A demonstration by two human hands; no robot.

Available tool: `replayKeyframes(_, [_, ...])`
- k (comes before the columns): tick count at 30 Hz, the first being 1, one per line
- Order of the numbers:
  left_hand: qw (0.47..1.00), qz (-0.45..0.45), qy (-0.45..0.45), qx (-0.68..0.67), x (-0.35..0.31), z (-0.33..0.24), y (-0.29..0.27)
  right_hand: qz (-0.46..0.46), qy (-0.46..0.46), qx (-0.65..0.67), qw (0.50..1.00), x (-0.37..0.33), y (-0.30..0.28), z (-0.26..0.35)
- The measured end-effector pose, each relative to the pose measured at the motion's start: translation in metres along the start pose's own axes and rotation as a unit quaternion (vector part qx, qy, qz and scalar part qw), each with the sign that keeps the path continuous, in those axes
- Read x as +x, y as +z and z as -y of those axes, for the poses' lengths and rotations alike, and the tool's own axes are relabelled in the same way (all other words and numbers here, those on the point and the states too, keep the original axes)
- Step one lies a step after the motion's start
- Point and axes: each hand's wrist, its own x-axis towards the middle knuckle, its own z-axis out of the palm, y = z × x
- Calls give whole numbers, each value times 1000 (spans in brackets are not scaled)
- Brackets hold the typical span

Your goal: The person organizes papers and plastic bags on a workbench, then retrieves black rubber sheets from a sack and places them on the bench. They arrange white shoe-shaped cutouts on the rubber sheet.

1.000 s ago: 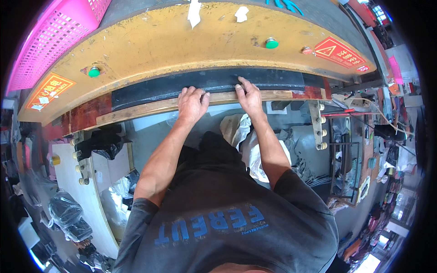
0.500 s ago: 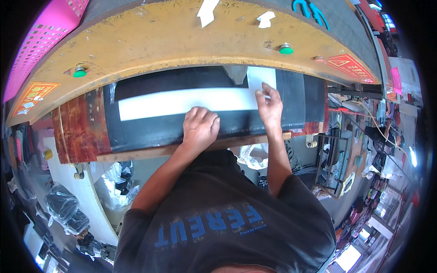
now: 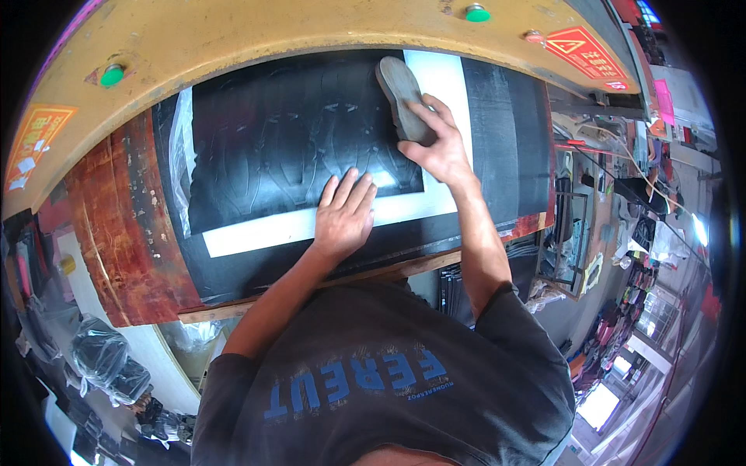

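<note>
A black sheet [image 3: 256, 147] lies on the dark work surface, marked with several pressed, sole-shaped outlines. Beneath it a white sheet [image 3: 272, 233] shows along the near edge and the right side. My left hand [image 3: 343, 213] rests flat near the sheet's front edge, its fingers stretched out. At the sheet's right end my right hand [image 3: 443, 147] grips the near part of a grey, sole-shaped cutting die [image 3: 400, 85], thumb on one side and fingers on the other. The die slants, its far end pointing away from me; its underside is hidden.
A yellow machine beam [image 3: 295, 27] arches across the far side, with green push buttons [image 3: 113, 75] and red warning labels [image 3: 584, 53]. Clear plastic film [image 3: 183, 147] lies at the sheet's left. Worn reddish-brown board [image 3: 128, 225] forms the table's left end. Plastic-wrapped bundles [image 3: 109, 361] stand lower left.
My right hand has gone from the white sheet to the die and grasped it. My left hand's curled fingers have flattened onto the black sheet. The view now takes in more of the table.
</note>
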Motion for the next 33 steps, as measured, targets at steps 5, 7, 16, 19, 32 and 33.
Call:
replayKeyframes(5, [998,59,-3,-22,-68,-34,-27,-90,-36,-52,994,-80,-40,-17])
replayKeyframes(7, [997,49,-7,-57,-88,-40,-38,-118,49,-80,989,-103,-47,-30])
replayKeyframes(16, [475,35,-554,-683,-130,-84,-25,-72,-19,-199,977,-130,-31,-92])
replayKeyframes(19, [371,-61,-559,-739,-119,-92,0,-71,-60,-262,961,-127,-40,-88])
replayKeyframes(32, [327,-174,-516,-772,-71,-122,31,115,-102,66,986,-135,-16,-46])
replayKeyframes(33, [328,-166,-470,-803,-70,-123,31,154,-180,39,971,-133,-15,-41])
